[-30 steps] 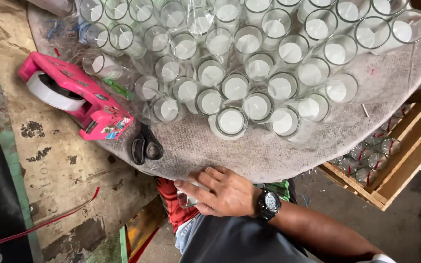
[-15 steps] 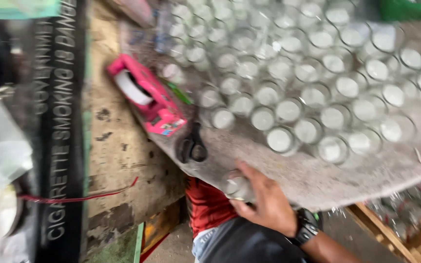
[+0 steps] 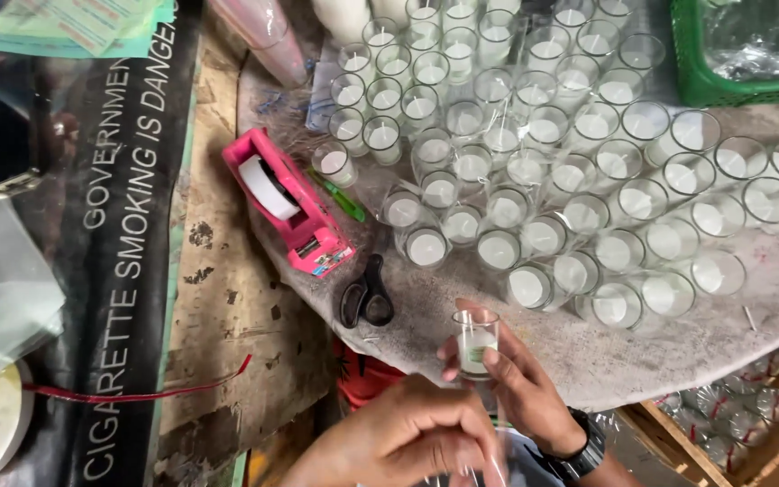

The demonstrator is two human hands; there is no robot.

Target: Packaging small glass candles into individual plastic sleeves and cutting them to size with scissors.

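Head view, worktop and hands, places given from the pink tape dispenser (image 3: 287, 201)

- Right hand (image 3: 517, 390): below and right of the dispenser, off the worktop's near edge; fingers closed round a small glass candle (image 3: 475, 341), held upright, wax low in the glass
- Left hand (image 3: 407, 437): lower still, beside the right hand; fingers curled, a clear film seems to hang near them; whether it grips anything, cannot tell
- Massed glass candles (image 3: 534, 189): right of the dispenser, packed close, many touching
- Black scissors (image 3: 366, 294): just below the dispenser, near the worktop edge
- Round worktop (image 3: 606, 361): bare grey strip along its near rim, right of the scissors
- Wooden crate (image 3: 750, 424): far lower right, below the rim

Handling judgement: keep the glass upright and gripped by its wall, clear of the rim. Open room lies over the bare strip; the massed glasses leave little space, and a stray knuckle could tip the front row
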